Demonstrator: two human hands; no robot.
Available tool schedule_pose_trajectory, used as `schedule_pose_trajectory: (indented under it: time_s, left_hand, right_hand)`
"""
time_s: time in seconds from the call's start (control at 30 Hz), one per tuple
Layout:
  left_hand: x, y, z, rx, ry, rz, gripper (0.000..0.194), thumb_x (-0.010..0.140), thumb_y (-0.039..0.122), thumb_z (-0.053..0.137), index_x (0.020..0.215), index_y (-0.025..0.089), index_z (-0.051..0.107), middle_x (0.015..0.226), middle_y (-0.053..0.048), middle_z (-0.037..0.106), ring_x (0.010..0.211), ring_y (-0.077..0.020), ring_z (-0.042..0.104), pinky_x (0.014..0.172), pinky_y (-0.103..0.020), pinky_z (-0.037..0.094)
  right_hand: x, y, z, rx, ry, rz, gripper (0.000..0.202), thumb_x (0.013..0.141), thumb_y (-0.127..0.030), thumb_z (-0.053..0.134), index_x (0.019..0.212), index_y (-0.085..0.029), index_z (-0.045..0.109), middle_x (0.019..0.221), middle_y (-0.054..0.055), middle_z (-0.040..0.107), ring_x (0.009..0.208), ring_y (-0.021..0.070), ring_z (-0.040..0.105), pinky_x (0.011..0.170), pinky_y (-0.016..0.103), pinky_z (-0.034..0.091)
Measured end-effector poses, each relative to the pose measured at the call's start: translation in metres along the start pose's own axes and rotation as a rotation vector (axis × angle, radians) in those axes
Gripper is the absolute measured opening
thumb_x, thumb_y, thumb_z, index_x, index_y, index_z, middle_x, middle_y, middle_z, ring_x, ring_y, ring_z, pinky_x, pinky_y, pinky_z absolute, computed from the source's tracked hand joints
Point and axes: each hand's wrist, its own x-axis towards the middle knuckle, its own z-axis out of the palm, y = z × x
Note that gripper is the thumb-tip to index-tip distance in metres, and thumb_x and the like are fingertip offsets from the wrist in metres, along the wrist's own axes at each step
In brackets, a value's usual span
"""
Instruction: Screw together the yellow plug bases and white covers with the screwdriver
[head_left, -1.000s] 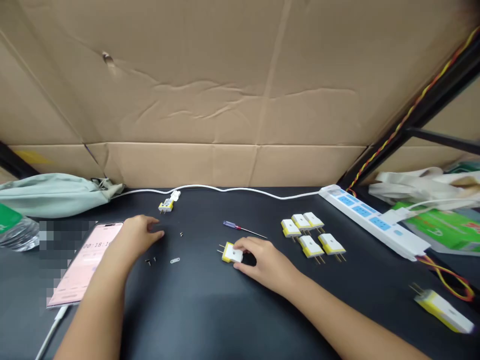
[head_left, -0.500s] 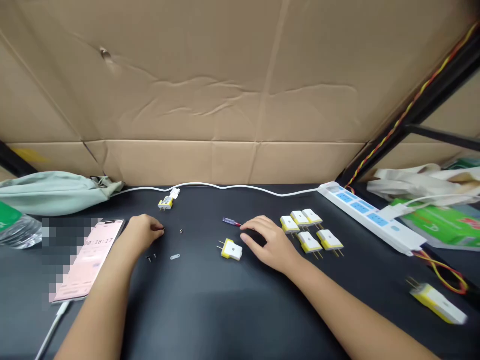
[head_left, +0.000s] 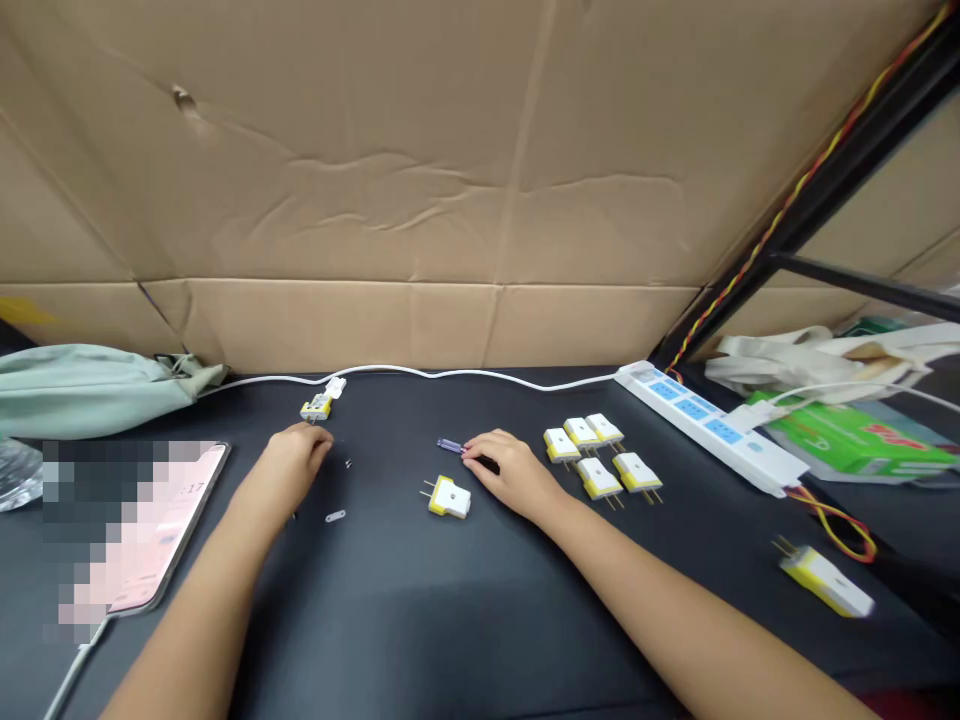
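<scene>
L hand (head_left: 319,450): fingers bent, thumb & index tips close tog.; can't tell if anything's pinched. Hand just on near side of opened plug (head_left: 316,407), wh./yel., its wh. cover (head_left: 335,387) beside it at far side.

R hand (head_left: 466,453): thumb & fingertips closed on screwdriver (head_left: 450,446) at shaft, by purple hdl.; hdl. sticks out to L, rest of shaft hidden under hand. Screwdriver lies low over blk. table (head_left: 390,620); can't tell if lifted.

Closed plug (head_left: 450,497), wh./yel., lies flat betw. hands, nearer R hand, untouched, pins to L. Metal strap (head_left: 335,516) w/ holes to its L; small screws (head_left: 348,463) beyond strap. Dark bit (head_left: 295,516) by L wrist, partly hid., too small to ID.

R of R hand: grp. of 5 closed plugs (head_left: 599,478), 3 far, 2 near; lone plug (head_left: 826,582) well apart, far R, near twisted red/yel. wires (head_left: 832,522). Power strip (head_left: 712,425) behind grp., angled, wh. adapter (head_left: 754,413) at its R side. Phone (head_left: 161,530) flat, L of L forearm, screen lit, partly pixelated.
</scene>
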Motion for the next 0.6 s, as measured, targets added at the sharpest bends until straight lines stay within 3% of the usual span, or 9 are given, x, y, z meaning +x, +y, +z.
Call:
schedule_pose_trajectory:
  time_s: [0.1, 0.27, 0.43, 0.6]
  left_hand:
    - [-0.011, 0.035, 0.011, -0.198, 0.063, 0.249, 0.025, 0.089, 0.03, 0.046, 0.091, 0.018, 0.067, 0.096, -0.006, 0.069, 0.092, -0.0183, 0.063, 0.085, -0.027, 0.048]
    - [-0.03, 0.08, 0.032, -0.401, -0.065, 0.491, 0.021, 0.093, 0.023, 0.045, 0.095, 0.019, 0.066, 0.095, -0.004, 0.065, 0.09, -0.0143, 0.061, 0.083, -0.024, 0.048]
    - [-0.034, 0.088, 0.048, -0.362, -0.12, 0.602, 0.021, 0.092, 0.018, 0.046, 0.097, 0.017, 0.066, 0.095, -0.006, 0.062, 0.088, -0.015, 0.059, 0.08, -0.026, 0.048]
    - [-0.035, 0.089, 0.055, -0.291, -0.132, 0.622, 0.021, 0.093, 0.018, 0.044, 0.096, 0.016, 0.064, 0.096, -0.006, 0.062, 0.088, -0.0168, 0.056, 0.081, -0.031, 0.047]
  right_hand:
    - [-0.001, -0.001, -0.001, 0.009, -0.002, 0.049, 0.006, 0.085, -0.017, 0.058, 0.081, -0.018, 0.063, 0.088, 0.005, 0.07, 0.084, 0.017, 0.063, 0.078, 0.033, 0.051]
    - [-0.003, -0.002, -0.002, 0.019, -0.009, 0.097, 0.001, 0.085, -0.019, 0.058, 0.085, -0.018, 0.06, 0.078, 0.002, 0.063, 0.074, 0.0146, 0.06, 0.068, 0.027, 0.049]
    - [-0.001, -0.003, -0.003, 0.021, -0.027, 0.074, 0.003, 0.084, -0.017, 0.059, 0.084, -0.019, 0.06, 0.077, 0.001, 0.062, 0.076, 0.0148, 0.058, 0.072, 0.027, 0.047]
    - [-0.001, -0.002, -0.003, 0.014, -0.025, 0.055, 0.004, 0.085, -0.016, 0.058, 0.085, -0.019, 0.06, 0.077, 0.001, 0.062, 0.076, 0.0148, 0.058, 0.073, 0.028, 0.047]
